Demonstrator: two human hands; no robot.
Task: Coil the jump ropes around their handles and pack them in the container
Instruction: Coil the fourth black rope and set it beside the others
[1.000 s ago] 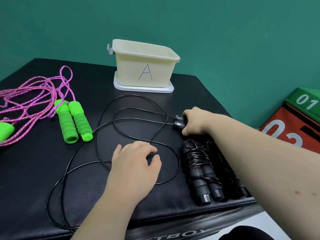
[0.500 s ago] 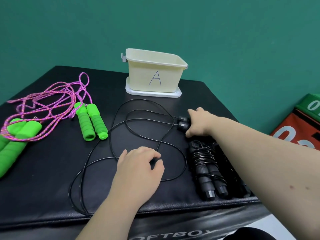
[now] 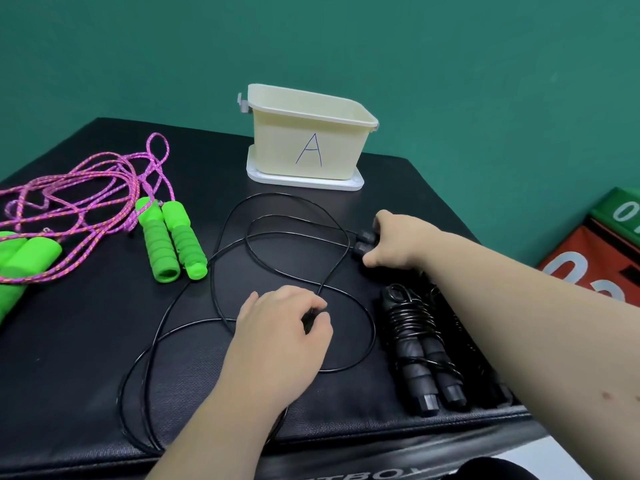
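Right hand (image 3: 398, 240) covers the black handles (image 3: 363, 241) (only caps show).

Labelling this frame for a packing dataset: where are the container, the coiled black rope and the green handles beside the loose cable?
container (image 3: 277, 150), head view, front wall left of the A.
coiled black rope (image 3: 411, 320), head view, cable wraps.
green handles (image 3: 181, 237), head view, one handle's ribbed grip.

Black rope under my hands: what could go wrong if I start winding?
The loose black rope crosses itself in several loops; winding could cinch a knot. Its loops lie near the green handles and the coiled black rope, so dragging may snag them. One loop reaches the front edge of the mat and might slide off.
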